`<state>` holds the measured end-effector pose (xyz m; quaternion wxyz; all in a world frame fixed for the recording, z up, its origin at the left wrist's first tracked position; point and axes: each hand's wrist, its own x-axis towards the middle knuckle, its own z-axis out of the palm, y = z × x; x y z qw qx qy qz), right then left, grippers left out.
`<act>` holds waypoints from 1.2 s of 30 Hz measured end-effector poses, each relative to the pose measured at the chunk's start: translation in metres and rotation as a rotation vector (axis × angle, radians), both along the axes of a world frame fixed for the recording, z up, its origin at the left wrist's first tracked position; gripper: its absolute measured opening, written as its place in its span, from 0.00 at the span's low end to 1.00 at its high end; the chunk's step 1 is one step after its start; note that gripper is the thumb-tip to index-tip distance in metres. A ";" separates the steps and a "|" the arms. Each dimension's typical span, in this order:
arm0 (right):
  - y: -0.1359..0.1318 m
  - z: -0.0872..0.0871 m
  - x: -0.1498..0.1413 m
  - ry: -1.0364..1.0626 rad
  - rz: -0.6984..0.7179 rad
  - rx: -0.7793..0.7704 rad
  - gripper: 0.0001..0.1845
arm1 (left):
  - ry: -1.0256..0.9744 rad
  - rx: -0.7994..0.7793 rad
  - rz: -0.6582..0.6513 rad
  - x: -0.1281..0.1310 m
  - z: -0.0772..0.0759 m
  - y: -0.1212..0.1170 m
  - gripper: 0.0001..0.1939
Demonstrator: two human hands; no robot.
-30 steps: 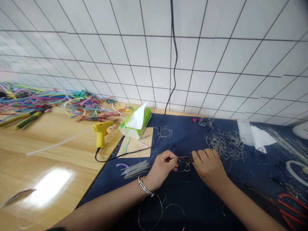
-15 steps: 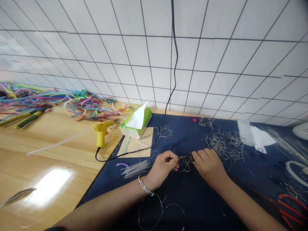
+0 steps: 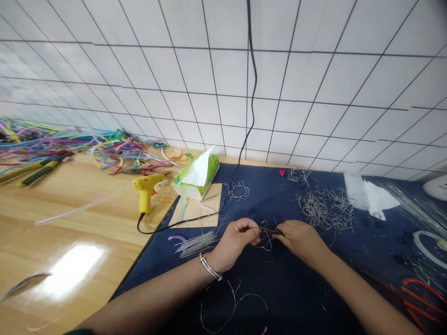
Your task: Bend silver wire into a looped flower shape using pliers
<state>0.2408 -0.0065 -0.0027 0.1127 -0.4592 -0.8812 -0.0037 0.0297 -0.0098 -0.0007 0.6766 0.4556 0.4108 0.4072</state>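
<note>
Between my hands is a thin silver wire bent into loops [image 3: 268,243]. My left hand [image 3: 238,239] pinches its left side between thumb and fingers. My right hand [image 3: 303,237] is wrapped round the handles of dark-jawed pliers [image 3: 271,230], whose tip points left and meets the wire close to my left fingertips. Part of the wire is hidden by my left fingers. A finished-looking ring of wire petals [image 3: 239,190] lies flat on the dark blue cloth [image 3: 279,288] beyond my hands. Straight cut wires [image 3: 198,244] lie left of my left wrist.
A tangled wire heap [image 3: 326,209] lies to the right, near red-handled scissors [image 3: 422,298]. At left stand a yellow glue gun [image 3: 146,190] with its black cord [image 3: 188,225] crossing the cloth, a green tissue pack [image 3: 197,179] and coloured pipe cleaners [image 3: 70,139].
My right hand has shifted its hold on the pliers, its fingers now tucked lower round the handles. The wire loops have turned slightly, and one now stands higher. My left hand keeps its pinch.
</note>
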 end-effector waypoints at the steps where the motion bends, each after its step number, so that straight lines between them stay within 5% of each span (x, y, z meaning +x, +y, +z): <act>1: 0.000 0.000 0.000 0.003 0.004 -0.008 0.09 | -0.018 -0.007 0.003 0.000 0.001 0.000 0.06; 36: -0.009 0.025 -0.011 -0.107 -0.033 0.262 0.12 | 0.048 0.016 0.058 0.000 0.002 -0.002 0.04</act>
